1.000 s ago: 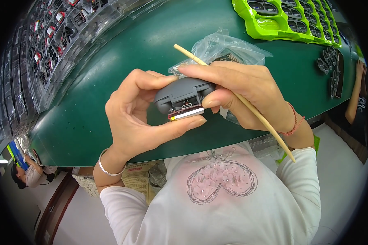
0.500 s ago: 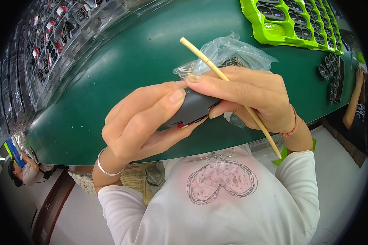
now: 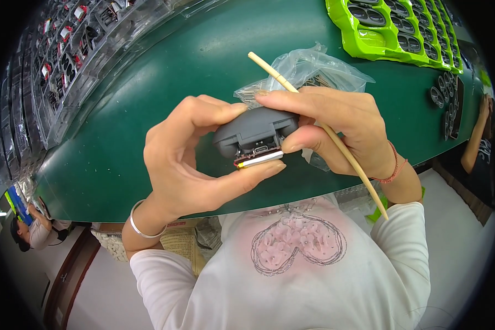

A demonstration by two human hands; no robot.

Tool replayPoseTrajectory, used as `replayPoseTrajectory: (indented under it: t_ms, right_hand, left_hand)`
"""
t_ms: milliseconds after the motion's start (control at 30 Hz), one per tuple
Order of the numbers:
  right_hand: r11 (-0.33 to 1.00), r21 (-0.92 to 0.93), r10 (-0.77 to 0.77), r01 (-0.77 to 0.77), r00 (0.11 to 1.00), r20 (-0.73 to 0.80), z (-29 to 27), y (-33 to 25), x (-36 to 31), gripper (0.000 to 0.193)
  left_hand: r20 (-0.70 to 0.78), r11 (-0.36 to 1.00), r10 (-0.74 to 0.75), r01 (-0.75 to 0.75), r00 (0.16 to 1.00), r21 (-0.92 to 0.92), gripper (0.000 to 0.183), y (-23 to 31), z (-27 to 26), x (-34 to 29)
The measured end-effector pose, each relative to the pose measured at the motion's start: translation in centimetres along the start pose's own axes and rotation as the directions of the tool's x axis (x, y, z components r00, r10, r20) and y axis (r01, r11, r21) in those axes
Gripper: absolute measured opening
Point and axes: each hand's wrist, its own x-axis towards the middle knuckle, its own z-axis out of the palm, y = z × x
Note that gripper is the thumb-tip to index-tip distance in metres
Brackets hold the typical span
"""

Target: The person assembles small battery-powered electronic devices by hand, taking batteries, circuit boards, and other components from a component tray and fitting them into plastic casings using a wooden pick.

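Observation:
A dark grey rounded plastic case (image 3: 253, 124), like an earbud charging case, is held between my two hands above the table. Its open side faces me, showing a small charging port (image 3: 260, 149) and a flat silver battery (image 3: 264, 159) with a bit of red and yellow at one end. My left hand (image 3: 184, 159) grips the case, thumb under the battery and a fingertip on top. My right hand (image 3: 352, 115) keeps a thin wooden stick (image 3: 351, 157) slanted through its fingers, while its thumb and index fingertip touch the case's right side.
Behind my hands lies a clear plastic bag (image 3: 308, 63) with thin metal pins (image 3: 249, 93). A bright green tray (image 3: 363, 44) of dark case parts stands far right, loose dark parts (image 3: 445, 96) near it. Clear trays (image 3: 60, 110) fill the left. Other people's arms (image 3: 476, 137) show at both sides.
The case has been tilted so its open side with port and battery now shows. My left thumb has moved under the battery, and the fingers have opened wider. The stick has shifted slightly right.

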Motion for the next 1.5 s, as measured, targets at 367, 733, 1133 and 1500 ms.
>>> replayPoseTrajectory:
  t_ms: [367, 733, 1133, 1500]
  right_hand:
    - [0.999, -0.024, 0.024, -0.026, 0.996, -0.085, 0.7, 0.1, -0.4, 0.040]
    - [0.999, -0.045, 0.023, -0.028, 0.995, -0.096, 0.9, 0.3, -0.5, 0.040]
    - [0.956, -0.291, -0.099, 0.041, 0.977, -0.186, -1.5, -0.1, 0.0, 0.035]
    - [0.768, -0.636, -0.027, 0.077, 0.996, 0.088, -1.1, 1.0, -0.6, 0.022]
  left_hand:
    - [0.012, 0.949, -0.181, 0.178, 0.983, -0.261, 0.049, 0.2, 0.2, 0.4]
    - [-0.010, 0.952, -0.192, 0.184, 0.981, -0.245, 0.050, 0.4, 0.3, 0.3]
    - [-0.050, 0.926, -0.229, 0.202, 0.972, -0.319, 0.052, 0.2, -0.6, 0.3]
    - [-0.089, 0.942, -0.210, 0.177, 0.974, -0.285, 0.052, -0.2, -0.6, 0.5]
